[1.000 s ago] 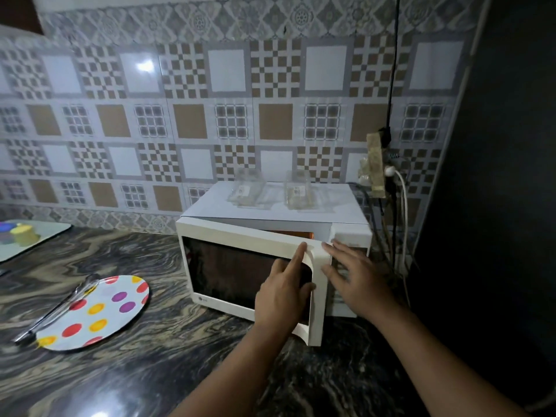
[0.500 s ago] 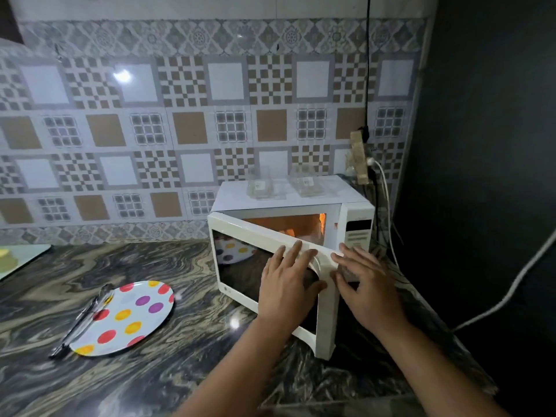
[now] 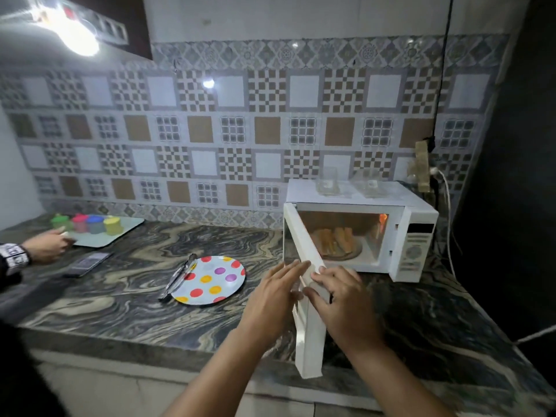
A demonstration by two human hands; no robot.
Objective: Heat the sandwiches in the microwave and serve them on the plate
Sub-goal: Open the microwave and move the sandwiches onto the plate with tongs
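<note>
I look down on a marbled table with a white microwave against the tiled wall. Its door stands swung wide open toward me, edge-on. My left hand lies flat on the outer face of the door, fingers spread, closed on nothing. My right hand rests on the door's inner side near its top edge, fingers lightly curled against it, pinching nothing that I can see. So the door sits between my two palms.

Inside the lit microwave, the sandwiches lie on the round glass turntable. To the left of the microwave, well apart from it, sits a polka-dot plate, with metal tongs resting across its left rim. Further left of the microwave lie a dark phone and a tray of coloured cups, where another person's hand reaches.

I judge the step in hand to be clearing the door so the sandwiches can come out. To do it well, I would let the door rest fully open, free both hands, then fetch the tongs rather than touch hot bread, and bring the plate nearer the microwave to shorten the carry.
</note>
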